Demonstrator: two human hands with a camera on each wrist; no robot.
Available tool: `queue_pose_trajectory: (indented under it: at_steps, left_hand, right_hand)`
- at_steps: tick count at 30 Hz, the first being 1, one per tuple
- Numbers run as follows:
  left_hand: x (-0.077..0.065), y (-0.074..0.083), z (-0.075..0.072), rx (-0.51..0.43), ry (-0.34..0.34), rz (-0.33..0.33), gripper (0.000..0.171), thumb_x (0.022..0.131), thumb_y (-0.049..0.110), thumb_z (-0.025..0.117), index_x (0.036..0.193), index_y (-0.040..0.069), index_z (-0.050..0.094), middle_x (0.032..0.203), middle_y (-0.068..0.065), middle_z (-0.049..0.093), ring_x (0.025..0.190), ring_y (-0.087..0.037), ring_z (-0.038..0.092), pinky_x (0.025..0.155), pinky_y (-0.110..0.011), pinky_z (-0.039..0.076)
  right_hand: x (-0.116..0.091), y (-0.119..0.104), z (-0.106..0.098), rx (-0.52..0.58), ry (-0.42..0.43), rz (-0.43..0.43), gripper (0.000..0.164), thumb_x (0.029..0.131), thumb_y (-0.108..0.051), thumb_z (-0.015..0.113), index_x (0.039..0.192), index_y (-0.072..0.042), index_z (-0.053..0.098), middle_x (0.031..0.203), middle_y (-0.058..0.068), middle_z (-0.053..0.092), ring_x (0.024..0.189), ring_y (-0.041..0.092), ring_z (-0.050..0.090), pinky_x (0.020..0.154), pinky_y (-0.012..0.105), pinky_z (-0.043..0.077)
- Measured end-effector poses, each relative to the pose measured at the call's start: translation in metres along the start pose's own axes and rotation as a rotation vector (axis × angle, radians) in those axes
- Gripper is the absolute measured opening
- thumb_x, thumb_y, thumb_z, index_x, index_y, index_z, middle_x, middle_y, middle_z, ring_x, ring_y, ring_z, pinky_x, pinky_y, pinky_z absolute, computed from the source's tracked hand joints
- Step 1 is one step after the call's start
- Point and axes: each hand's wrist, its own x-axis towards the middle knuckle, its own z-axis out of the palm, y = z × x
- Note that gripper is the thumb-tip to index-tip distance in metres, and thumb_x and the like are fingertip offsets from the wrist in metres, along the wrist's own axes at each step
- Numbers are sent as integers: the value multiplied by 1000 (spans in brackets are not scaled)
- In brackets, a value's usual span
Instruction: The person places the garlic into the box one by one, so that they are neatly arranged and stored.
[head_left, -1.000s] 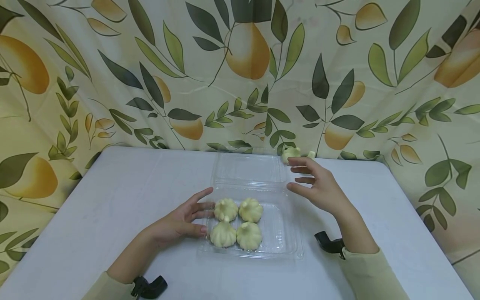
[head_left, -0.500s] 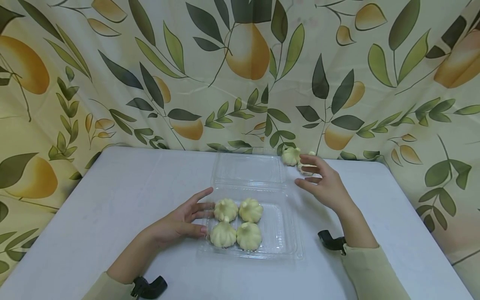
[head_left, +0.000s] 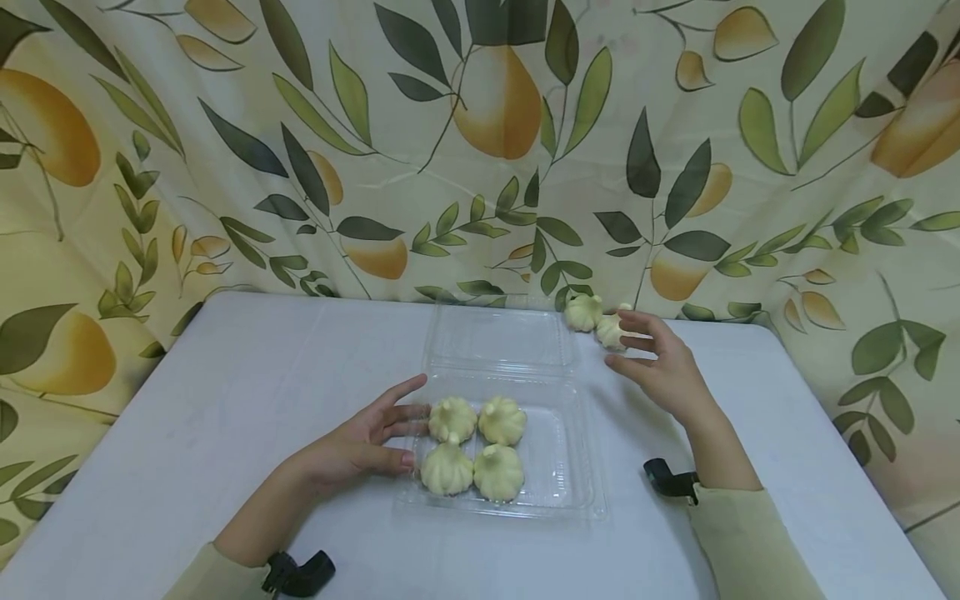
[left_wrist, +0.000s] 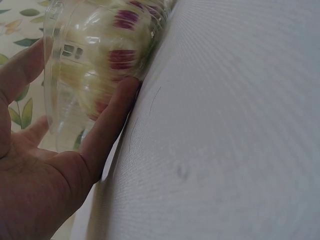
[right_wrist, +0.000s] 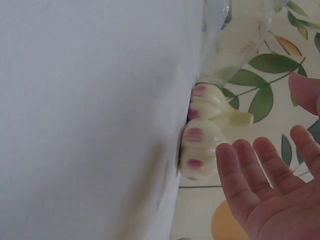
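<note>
Fruit-and-leaf fabric (head_left: 480,208) is hanging behind a white tabletop (head_left: 255,375); clock positions are being read from the clear container (head_left: 555,450), 12 pointing away from the person.

Surroundings, left to right: one black wrist mount (head_left: 300,575) is showing at 8, the open lid (head_left: 498,337) is lying at 12, a second black mount (head_left: 667,481) is showing at 3.

Edges: tabletop is extending outward at 9 and 3; its far edge is meeting the fabric beyond the lid, limiting 12.

Left hand (head_left: 375,437), at 9, is resting spread fingers against the container's left wall, grasping nothing. Four garlic bulbs (head_left: 498,473) are sitting two by two in the container's left part, just beside those fingers. Farther bulb (head_left: 583,313) is lying at 1, beside the lid; nearer bulb (head_left: 611,332) is lying between it and the right hand (head_left: 667,367). That hand, at 2, is staying unclenched; whether it is touching the nearer bulb, cannot tell.
</note>
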Motion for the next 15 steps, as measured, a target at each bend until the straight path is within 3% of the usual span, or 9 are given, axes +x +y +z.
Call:
queue_pose_trajectory:
  at_steps: [4,8,12,15]
  left_hand:
    - [0,0,0,-2,3,-1,99,87,-2,69,161,31,11,160,-19,23,143,-35,35,92,-38,54]
    - [0,1,1,-8,6,-6,100,87,-2,70,161,31,11,160,-19,22,143,-35,34,92,-38,54]
    - [0,2,1,-9,4,-6,101,87,-3,69,161,30,10,160,-20,22,143,-36,33,92,-38,54]
    - [1,2,0,-9,3,-7,101,87,-3,69,161,31,10,160,-19,22,143,-35,34,92,-39,54]
  right_hand:
    - [0,3,-4,-3,17,29,72,89,-25,76,151,-15,39,147,15,47,130,37,53,82,18,51]
    - [-2,6,-7,-7,38,51,72,89,-26,76,151,-14,39,147,17,47,130,39,52,79,13,47]
    - [-1,7,-9,8,52,76,75,90,-23,76,152,-12,37,149,21,44,131,42,51,80,13,48]
    - [1,9,-11,34,55,120,79,90,-23,74,155,-12,31,152,23,39,133,44,47,90,30,54]
